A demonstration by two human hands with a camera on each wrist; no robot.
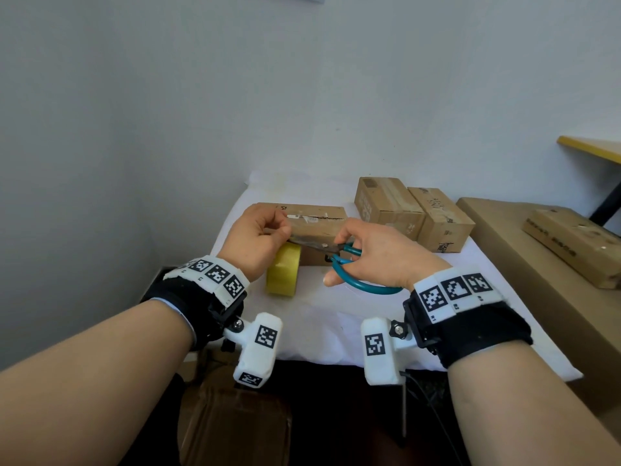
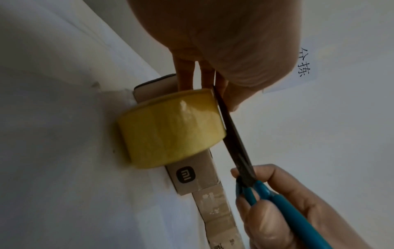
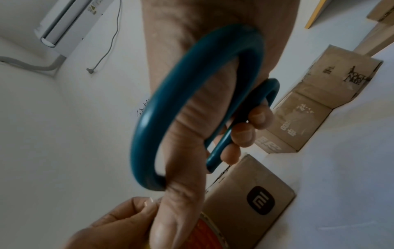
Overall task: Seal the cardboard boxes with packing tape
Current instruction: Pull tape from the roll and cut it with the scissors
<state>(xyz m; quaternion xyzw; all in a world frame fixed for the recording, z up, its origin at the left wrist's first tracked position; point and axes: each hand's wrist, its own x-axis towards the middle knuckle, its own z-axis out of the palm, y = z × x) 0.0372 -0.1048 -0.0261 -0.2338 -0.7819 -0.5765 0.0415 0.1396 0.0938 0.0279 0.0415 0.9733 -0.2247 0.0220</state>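
Note:
A flat cardboard box [image 1: 316,218] lies on the white table [image 1: 322,317]. A yellow tape roll [image 1: 284,270] stands on edge against the box's front. My left hand [image 1: 285,230] pinches the tape at the box's top front edge, just above the roll [image 2: 170,128]. My right hand [image 1: 339,260] grips teal-handled scissors [image 1: 349,260] with thumb and fingers through the loops [image 3: 149,128]. The dark blades [image 2: 236,143] point left and run along the roll's side to my left fingers [image 2: 185,75]. The tape strip itself is hard to make out.
Two more cardboard boxes [image 1: 386,203] [image 1: 440,218] stand side by side at the back right of the table. A large carton [image 1: 524,264] at the right carries a flat box [image 1: 571,243]. The wall is close on the left and behind.

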